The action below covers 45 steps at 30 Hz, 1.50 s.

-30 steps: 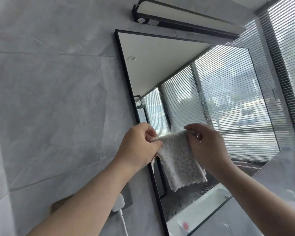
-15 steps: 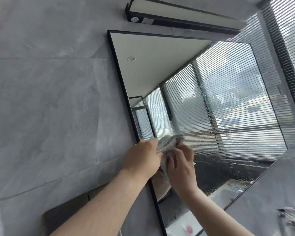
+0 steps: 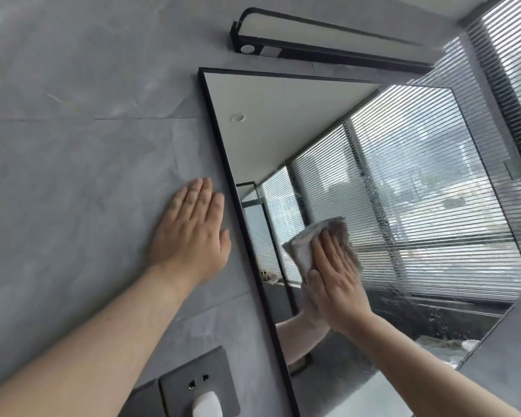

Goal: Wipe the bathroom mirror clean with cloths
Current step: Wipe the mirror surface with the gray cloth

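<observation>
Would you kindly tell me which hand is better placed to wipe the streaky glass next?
Right. The right hand presses the pale crumpled cloth flat on the black-framed mirror, beside the wet streaks; the left hand lies empty on the grey tiled wall.

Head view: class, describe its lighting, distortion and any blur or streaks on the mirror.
Head view: soft daylight from the blinds, no hard shadows; wide angle slants the mirror and lamp; a droplet streak smears the reflection beside the cloth.
</observation>
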Each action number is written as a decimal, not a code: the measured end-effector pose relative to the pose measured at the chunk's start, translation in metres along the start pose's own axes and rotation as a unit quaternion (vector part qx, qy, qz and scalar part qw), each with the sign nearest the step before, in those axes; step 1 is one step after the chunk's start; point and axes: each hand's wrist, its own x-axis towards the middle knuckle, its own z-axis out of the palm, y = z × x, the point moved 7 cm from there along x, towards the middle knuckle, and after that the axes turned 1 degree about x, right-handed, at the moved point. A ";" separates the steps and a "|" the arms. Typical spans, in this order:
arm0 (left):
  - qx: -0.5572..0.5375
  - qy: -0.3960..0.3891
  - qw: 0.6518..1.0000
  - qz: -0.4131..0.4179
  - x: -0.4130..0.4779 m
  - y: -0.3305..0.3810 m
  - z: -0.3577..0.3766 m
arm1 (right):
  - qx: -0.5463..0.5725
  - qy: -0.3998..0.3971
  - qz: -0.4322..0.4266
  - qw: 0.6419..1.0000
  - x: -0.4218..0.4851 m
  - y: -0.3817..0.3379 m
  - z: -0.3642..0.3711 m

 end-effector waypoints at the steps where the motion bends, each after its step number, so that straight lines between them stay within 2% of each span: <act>1: 0.010 -0.001 1.000 0.000 0.000 0.002 0.001 | -0.013 0.007 0.022 1.000 0.016 0.011 -0.002; 4: 0.030 0.015 0.999 0.003 -0.001 0.003 0.003 | -0.048 0.011 0.081 0.995 0.058 0.044 -0.006; 7: 0.040 0.026 0.999 -0.002 -0.001 0.002 0.006 | -0.018 0.036 0.103 0.994 0.069 0.049 -0.010; 9: 0.038 0.031 0.999 -0.002 -0.001 0.001 0.007 | 0.016 0.032 0.033 0.999 0.051 0.034 -0.014; 11: 0.037 0.030 0.999 0.000 -0.001 0.002 0.007 | 0.032 -0.015 -0.074 0.997 0.017 0.016 -0.015; 13: 0.036 0.035 0.999 0.002 0.000 0.002 0.006 | 0.089 -0.040 -0.108 0.989 -0.007 0.006 -0.023; 16: 0.033 0.027 0.999 0.000 0.001 0.002 0.003 | 0.171 0.054 -0.021 0.984 -0.006 0.002 -0.037; 19: 0.040 0.014 0.999 0.002 0.004 0.001 0.000 | 0.156 0.139 0.096 0.973 -0.002 -0.002 -0.033; 22: 0.072 0.006 0.997 -0.009 0.010 -0.009 -0.003 | 0.143 0.119 0.187 0.965 -0.005 -0.007 -0.024; 26: 0.085 -0.015 0.995 -0.044 0.011 -0.017 -0.003 | 0.082 0.036 0.213 0.973 -0.005 -0.018 -0.004; 28: 0.077 -0.009 0.996 -0.043 0.009 -0.015 -0.004 | 0.077 0.045 0.194 0.977 0.005 -0.022 0.000; 31: 0.064 0.004 0.997 -0.040 0.008 -0.015 -0.002 | 0.049 0.057 0.121 0.990 0.042 -0.020 0.000; 33: 0.060 0.005 0.997 -0.038 0.008 -0.015 -0.002 | 0.065 0.058 0.111 0.990 0.074 -0.016 -0.004; 35: 0.051 0.009 0.998 -0.036 0.009 -0.016 -0.001 | 0.053 0.045 0.091 0.993 0.111 -0.022 -0.008; 40: 0.038 0.026 0.998 -0.031 0.008 -0.016 0.000 | -0.009 -0.027 -0.031 0.999 0.189 -0.082 -0.021; 42: 0.040 0.024 0.998 -0.035 0.009 -0.017 0.000 | -0.024 -0.055 -0.059 0.996 0.200 -0.092 -0.018; 45: 0.049 0.009 0.998 -0.035 0.009 -0.017 -0.002 | -0.025 -0.057 -0.087 0.994 0.192 -0.079 -0.017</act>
